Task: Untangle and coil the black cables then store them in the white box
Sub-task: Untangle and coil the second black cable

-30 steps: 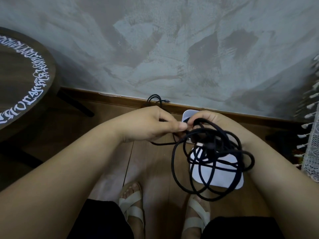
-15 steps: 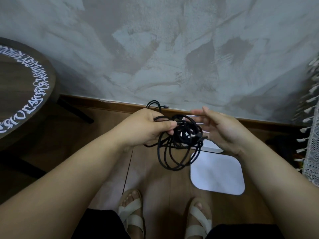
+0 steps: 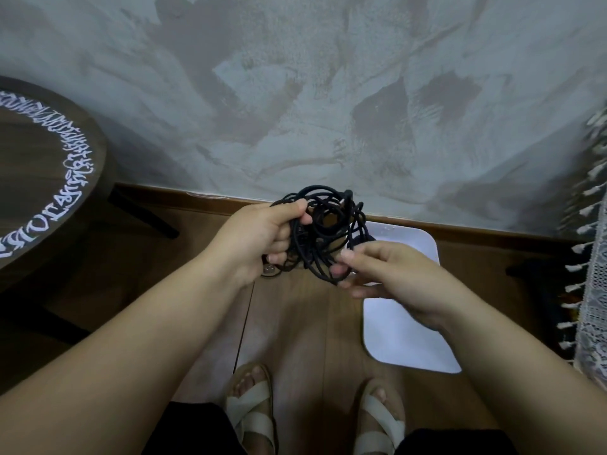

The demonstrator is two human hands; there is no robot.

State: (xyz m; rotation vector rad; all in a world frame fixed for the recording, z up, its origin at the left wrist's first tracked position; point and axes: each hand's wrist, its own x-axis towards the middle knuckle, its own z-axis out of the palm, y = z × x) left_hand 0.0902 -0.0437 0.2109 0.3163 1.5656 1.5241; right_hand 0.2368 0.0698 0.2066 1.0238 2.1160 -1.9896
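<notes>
Left hand (image 3: pixel 259 236): fingers curled round the black cables (image 3: pixel 325 229), held above the floor (image 3: pixel 295 323).
Right hand (image 3: pixel 391 277): thumb and fingertips pinch a lower loop.
White box (image 3: pixel 410 339): on the wooden floor, under the right hand.

The cables (image 3: pixel 328 231) are thin, black and matte, bunched into one loose tangle of overlapping loops held in the air above the floor. The left hand (image 3: pixel 262 238) grips the tangle's left side, fingers curled round several strands. The right hand (image 3: pixel 394 274) pinches a loop at its lower right edge. A small metal plug (image 3: pixel 269 268) sticks out under the left hand. The box (image 3: pixel 420 244) is white with rounded corners and sits on the floor against the wall, behind the tangle and partly hidden by the right hand.
</notes>
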